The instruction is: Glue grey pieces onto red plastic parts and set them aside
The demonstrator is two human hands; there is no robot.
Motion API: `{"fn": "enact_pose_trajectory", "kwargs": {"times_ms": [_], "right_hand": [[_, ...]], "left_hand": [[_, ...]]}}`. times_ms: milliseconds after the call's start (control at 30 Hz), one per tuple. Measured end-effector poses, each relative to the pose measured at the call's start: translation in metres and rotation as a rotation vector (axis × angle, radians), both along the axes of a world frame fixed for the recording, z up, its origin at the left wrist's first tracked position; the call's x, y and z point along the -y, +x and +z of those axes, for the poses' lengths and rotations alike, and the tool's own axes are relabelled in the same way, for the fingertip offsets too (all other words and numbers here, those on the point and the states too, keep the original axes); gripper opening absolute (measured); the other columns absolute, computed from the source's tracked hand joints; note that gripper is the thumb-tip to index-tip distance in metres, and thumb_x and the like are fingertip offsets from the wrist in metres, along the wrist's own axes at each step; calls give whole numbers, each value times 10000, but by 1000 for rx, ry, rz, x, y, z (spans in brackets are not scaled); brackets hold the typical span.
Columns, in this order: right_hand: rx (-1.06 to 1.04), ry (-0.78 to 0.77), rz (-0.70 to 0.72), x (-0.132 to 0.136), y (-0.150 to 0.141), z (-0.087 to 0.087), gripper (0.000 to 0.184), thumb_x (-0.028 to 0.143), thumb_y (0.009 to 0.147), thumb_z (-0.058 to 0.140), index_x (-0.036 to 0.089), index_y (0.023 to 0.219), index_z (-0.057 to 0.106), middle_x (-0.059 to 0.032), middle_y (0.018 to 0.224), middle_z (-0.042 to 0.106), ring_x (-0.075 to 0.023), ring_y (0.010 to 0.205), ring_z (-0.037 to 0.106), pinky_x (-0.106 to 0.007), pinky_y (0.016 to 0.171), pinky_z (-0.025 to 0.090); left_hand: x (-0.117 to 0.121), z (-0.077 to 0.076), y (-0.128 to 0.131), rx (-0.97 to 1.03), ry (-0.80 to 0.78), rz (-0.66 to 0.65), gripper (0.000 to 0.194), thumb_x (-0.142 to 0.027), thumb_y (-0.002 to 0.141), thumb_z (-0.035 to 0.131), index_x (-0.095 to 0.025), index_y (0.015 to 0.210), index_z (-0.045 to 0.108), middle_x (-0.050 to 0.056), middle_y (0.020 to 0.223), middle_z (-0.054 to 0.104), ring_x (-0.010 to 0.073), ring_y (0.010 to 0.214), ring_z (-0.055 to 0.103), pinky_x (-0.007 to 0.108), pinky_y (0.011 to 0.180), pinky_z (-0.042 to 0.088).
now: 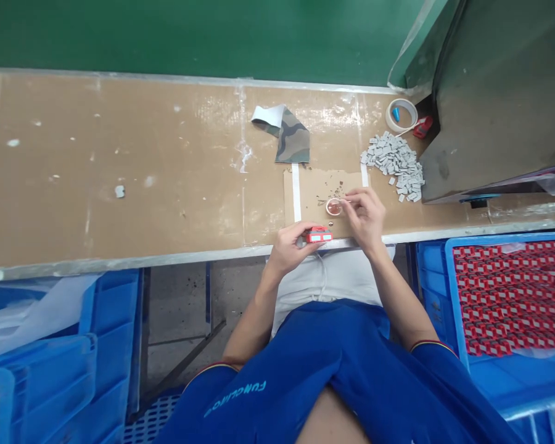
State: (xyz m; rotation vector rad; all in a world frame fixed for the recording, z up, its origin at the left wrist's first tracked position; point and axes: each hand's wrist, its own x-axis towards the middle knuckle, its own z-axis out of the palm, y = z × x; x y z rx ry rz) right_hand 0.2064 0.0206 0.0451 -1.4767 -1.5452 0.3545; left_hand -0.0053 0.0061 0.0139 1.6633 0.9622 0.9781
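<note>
Head view: your left hand [292,250] closes on a red block [319,235]; your right hand [363,216] pinches something unclear beside a small dish [333,207]. Grey pieces [393,166] remain heaped beyond it; red blocks [509,296] fill the crate [449,277] rightward.

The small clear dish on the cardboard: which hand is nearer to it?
Right: the right hand is beside the dish; the left hand is farther off, to its left.

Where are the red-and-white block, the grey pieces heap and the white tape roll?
Red-and-white block [319,235]: head view, top face.
Grey pieces heap [393,163]: head view, middle.
White tape roll [388,116]: head view, left wall.
</note>
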Motion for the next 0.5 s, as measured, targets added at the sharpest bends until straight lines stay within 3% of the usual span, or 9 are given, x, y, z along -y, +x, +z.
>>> {"fn": "enact_pose_trajectory", "kwargs": {"times_ms": [100,167,267,367,433,500], "right_hand": [[56,-25,136,-1,9,-3,348,554,1010,625,239,1131,705,-127,1172,712,-244,1012,718,-388,821,617],[113,-24,133,3,26,1,383,538,1032,587,249,1270,670,-133,1265,693,-241,1072,712,-383,856,616],[232,-49,-116,13,67,7,312,434,1076,487,238,1173,710,-108,1119,729,-213,947,713,-350,803,604],[356,-138,-366,20,108,4,258,365,1022,542,197,1010,737,-90,933,733,-212,798,683,-354,775,583],[404,-201,-397,22,124,-1,205,328,969,597,191,992,747,-83,915,724,-205,738,658,-361,772,576],[447,-237,-330,21,131,-5,181,264,930,613,202,1009,764,-85,957,713,-210,762,655,-364,783,570]], "left_hand": [[0,-3,-1,17,-6,-15,374,-477,885,811,-178,1105,764,94,1019,831,194,862,767,295,788,595],[0,-5,-2,29,-20,-26,378,-470,880,816,-182,1120,762,99,1046,831,205,893,776,309,814,606],[0,-7,-3,43,-31,-23,385,-480,886,805,-186,1131,760,108,1070,831,221,920,783,332,836,619],[0,-7,-3,42,-24,-34,367,-472,895,797,-189,1125,762,100,1058,833,216,912,786,329,842,621],[0,-7,-3,40,-20,-37,364,-466,891,803,-189,1124,764,96,1052,834,216,907,787,327,842,621],[0,-7,-3,44,-18,-36,374,-470,888,806,-190,1132,764,99,1055,835,219,909,788,330,838,620]]}}
